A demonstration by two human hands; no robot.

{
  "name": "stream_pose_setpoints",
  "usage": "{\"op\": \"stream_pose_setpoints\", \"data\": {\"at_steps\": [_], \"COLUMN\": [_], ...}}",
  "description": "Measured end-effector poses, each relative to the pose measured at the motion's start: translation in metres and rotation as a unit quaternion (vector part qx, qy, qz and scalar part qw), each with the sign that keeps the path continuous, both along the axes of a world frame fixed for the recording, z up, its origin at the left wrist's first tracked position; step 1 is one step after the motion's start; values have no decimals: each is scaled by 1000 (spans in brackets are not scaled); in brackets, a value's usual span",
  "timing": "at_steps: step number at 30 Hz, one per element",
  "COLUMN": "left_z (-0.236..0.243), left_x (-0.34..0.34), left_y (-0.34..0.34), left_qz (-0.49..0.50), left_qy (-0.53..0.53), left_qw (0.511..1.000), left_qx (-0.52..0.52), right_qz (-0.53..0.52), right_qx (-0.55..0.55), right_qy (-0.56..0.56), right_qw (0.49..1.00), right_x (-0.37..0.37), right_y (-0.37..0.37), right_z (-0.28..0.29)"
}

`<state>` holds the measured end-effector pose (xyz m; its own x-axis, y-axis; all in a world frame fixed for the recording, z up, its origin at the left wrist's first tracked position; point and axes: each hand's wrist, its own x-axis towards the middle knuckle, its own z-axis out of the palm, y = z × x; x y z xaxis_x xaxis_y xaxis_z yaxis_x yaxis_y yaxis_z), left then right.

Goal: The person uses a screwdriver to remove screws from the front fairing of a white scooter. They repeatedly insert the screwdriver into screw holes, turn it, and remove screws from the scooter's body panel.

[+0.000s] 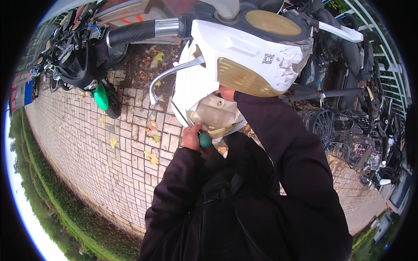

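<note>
A white scooter front (250, 48) with amber-tinted lenses fills the upper middle, its white shell broken and jagged on the right side. My left hand (192, 137) is closed around a screwdriver with a green handle (205, 139). Its thin shaft points up and away along the shell's left edge. At the gap below the large amber lens (244, 78), my right hand (226, 93) reaches in against the shell, its fingers mostly hidden. Beneath that gap an exposed beige housing (216, 114) with a round hole shows between my hands.
A curved chrome bar (172, 71) juts out left of the shell, below the black handlebar grip (133, 32). Other parked scooters, one with a green fender (100, 96), stand at the left. Wire baskets (348, 143) and bikes crowd the right. Fallen leaves lie on brick paving (117, 148).
</note>
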<state>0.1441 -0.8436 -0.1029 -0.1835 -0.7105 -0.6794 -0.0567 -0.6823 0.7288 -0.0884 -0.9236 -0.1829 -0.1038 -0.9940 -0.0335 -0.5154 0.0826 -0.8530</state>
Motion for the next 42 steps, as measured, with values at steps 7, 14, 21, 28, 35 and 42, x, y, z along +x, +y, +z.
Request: {"op": "stream_pose_setpoints", "data": {"at_steps": [7,14,21,28,35,42], "left_z": [-9,-9,-2,-17,-18,-12], "left_x": [6,8,5,6,7,5], "left_y": [1,1,0,1,4,5], "left_qz": [-12,-24,-19,-13,-19,-30], "left_qy": [31,25,10,2,8,-16], "left_qw": [999,999,1000,1000,999,999], "left_qx": [-6,-22,-21,-28,-28,-21], "right_qz": [39,77,105,77,36,-14], "right_qx": [-15,-33,-59,-69,-79,-72], "right_qy": [121,171,196,207,224,197], "right_qw": [992,982,973,973,971,978], "right_x": [3,3,-2,0,4,7], "right_y": [-8,-12,-5,-7,-7,-8], "right_z": [-12,-21,-26,-32,-32,-24]}}
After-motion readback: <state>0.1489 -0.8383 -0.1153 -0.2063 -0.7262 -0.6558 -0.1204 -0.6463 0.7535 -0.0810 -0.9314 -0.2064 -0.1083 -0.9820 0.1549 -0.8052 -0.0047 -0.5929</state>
